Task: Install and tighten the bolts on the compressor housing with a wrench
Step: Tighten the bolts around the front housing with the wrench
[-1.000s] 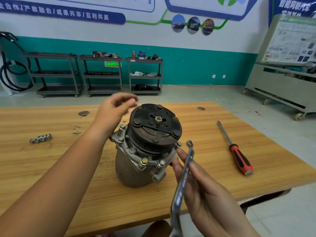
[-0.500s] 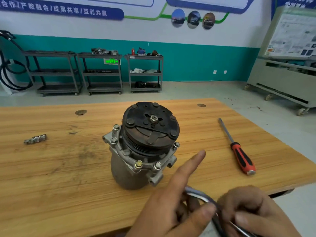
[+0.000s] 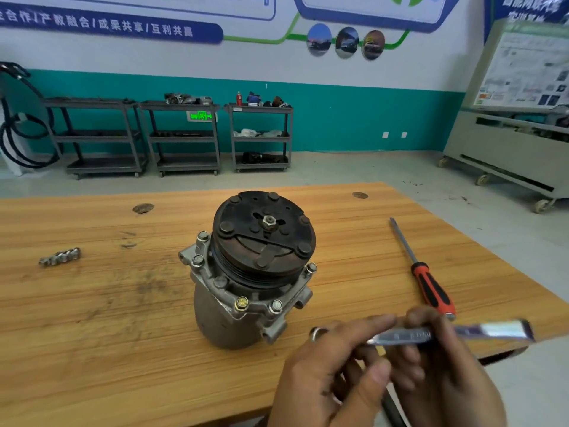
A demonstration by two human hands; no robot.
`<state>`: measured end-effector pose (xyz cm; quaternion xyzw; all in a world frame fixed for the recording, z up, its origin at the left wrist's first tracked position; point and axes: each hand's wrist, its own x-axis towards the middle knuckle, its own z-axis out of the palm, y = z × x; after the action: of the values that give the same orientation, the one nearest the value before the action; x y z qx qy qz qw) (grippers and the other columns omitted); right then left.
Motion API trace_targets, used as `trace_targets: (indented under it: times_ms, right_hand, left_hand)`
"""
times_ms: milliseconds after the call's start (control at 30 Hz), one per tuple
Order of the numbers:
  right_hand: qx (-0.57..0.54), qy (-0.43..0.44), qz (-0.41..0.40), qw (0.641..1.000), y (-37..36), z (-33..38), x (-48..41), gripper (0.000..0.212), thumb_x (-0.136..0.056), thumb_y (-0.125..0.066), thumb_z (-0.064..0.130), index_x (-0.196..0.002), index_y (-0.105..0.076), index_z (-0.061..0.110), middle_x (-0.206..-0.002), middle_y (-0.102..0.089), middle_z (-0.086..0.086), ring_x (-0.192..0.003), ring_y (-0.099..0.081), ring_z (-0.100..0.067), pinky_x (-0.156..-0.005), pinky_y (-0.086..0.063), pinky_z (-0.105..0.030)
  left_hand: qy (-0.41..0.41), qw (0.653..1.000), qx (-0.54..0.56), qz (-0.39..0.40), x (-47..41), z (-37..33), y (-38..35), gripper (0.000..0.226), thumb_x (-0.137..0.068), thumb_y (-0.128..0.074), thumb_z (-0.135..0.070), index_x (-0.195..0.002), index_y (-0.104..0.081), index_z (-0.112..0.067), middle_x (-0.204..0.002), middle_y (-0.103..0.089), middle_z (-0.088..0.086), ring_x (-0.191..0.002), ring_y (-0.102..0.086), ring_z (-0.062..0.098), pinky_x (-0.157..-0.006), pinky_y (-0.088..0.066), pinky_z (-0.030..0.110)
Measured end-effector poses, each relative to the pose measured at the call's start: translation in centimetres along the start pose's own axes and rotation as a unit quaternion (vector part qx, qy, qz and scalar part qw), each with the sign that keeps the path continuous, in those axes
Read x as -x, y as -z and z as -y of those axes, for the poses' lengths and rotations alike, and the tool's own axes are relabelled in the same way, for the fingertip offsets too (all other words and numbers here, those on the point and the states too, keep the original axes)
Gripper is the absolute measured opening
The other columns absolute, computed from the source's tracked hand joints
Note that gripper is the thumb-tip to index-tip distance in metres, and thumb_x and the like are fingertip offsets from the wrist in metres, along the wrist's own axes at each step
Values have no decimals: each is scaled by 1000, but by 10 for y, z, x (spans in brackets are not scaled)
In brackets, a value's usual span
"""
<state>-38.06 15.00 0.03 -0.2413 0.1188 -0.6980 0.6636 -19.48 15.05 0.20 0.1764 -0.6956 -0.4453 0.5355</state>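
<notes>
Since half a second ago, both hands are sitting higher in the view and the wrench (image 3: 400,336) is now lying level across them instead of hanging down out of the bottom edge. One left hand (image 3: 335,377) and one right hand (image 3: 449,383) are showing at the lower right, over the near edge of the table (image 3: 92,334).

Both are holding the single wrench. The left hand is laying its index finger along the top of the shaft with the other fingers curled beneath, and the right hand is curling its fingers over the shaft further along. The ring end is sticking out to the left of the left hand. The far end is blurring out to the right.

One compressor (image 3: 212,318) is standing upright in the middle of the wooden table, with its dark clutch plate (image 3: 264,238) tilting toward the camera. It is apart from both hands. Five bolt heads (image 3: 241,303) are showing plainly around its housing flange; a sixth round spot between them is too unclear to name.

One red-and-black screwdriver (image 3: 432,291) is lying to the right, just beyond the right hand. One short strip of metal links (image 3: 60,257) is lying far to the left. Three grey carts (image 3: 184,137) are standing against the back wall.
</notes>
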Motion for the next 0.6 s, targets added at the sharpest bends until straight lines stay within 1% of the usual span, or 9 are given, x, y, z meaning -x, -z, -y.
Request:
trace_targets:
  times_ms: [100,200,267,333,400,433,467,500,600]
  right_hand:
    - [74,32,-84,993,-13,-13,-24,38,-102,-30,13,-119,-48,-15,-93,-56,-31,-73,-48,-25,-68,-37,-38]
    - [78,65,-42,994,-8,-17,-55,14,-74,-66,23,-74,-72,11,-58,-55,-6,-46,-47,-7,-40,-37,-16]
    - [145,95,-72,982,-9,-16,-65,24,-76,-51,27,-62,-70,20,-57,-59,-3,-47,-54,-6,-38,-39,-13]
    - [164,97,-85,978,-2,-20,-70,28,-76,-46,25,-61,-69,20,-57,-63,-5,-48,-58,-8,-41,-41,-12]
    - [171,98,-65,978,-2,-25,-70,20,-70,-54,26,-59,-70,19,-53,-60,-3,-46,-56,-9,-42,-41,-12]
    - [175,97,-52,978,0,-28,-72,14,-63,-61,28,-59,-69,18,-51,-58,-2,-46,-55,-9,-42,-40,-12]
    - [183,95,-36,978,1,-30,-74,14,-55,-69,31,-58,-69,18,-50,-57,-1,-45,-53,-9,-42,-39,-12]
    - [189,91,-23,978,2,-31,-77,20,-48,-75,34,-58,-68,18,-49,-55,-2,-44,-51,-9,-42,-38,-12]
    - [200,81,-26,976,0,-29,-90,36,-33,-83,38,-54,-64,18,-43,-49,-4,-38,-42,-10,-41,-35,-13]
  left_hand:
    - [-26,997,-68,41,1,1,10,42,-80,-66,-39,-116,-58,-58,-90,-58,-18,-62,-54,-3,-66,-41,8]
    - [-116,985,-120,41,6,5,20,30,-91,-61,-39,-119,-61,-47,-94,-56,-20,-70,-57,-5,-70,-45,9]
    - [-168,961,-210,-65,9,20,36,32,-92,-62,-38,-121,-57,-50,-97,-53,-26,-74,-55,-9,-67,-46,8]
    - [-157,921,-252,-253,14,40,60,47,-86,-72,-18,-115,-59,-53,-103,-57,-32,-81,-55,-14,-67,-44,4]
    - [-102,905,-262,-319,18,50,78,46,-83,-75,-15,-119,-62,-39,-114,-59,-27,-106,-50,-19,-86,-39,1]
    - [-70,899,-287,-323,15,48,78,64,-78,-77,-40,-133,-50,-24,-132,-51,-12,-127,-39,-11,-100,-32,4]
    - [-33,887,-324,-328,14,51,78,112,-60,-79,-62,-148,-25,-19,-148,-32,-1,-141,-26,2,-111,-21,10]
    - [14,898,-317,-306,15,53,79,138,-45,-81,-69,-152,-5,-27,-156,-14,2,-146,-11,6,-115,-11,12]
    - [80,909,-308,-268,4,56,65,140,-33,-72,-67,-141,18,-57,-150,19,-28,-137,16,-17,-111,3,20]
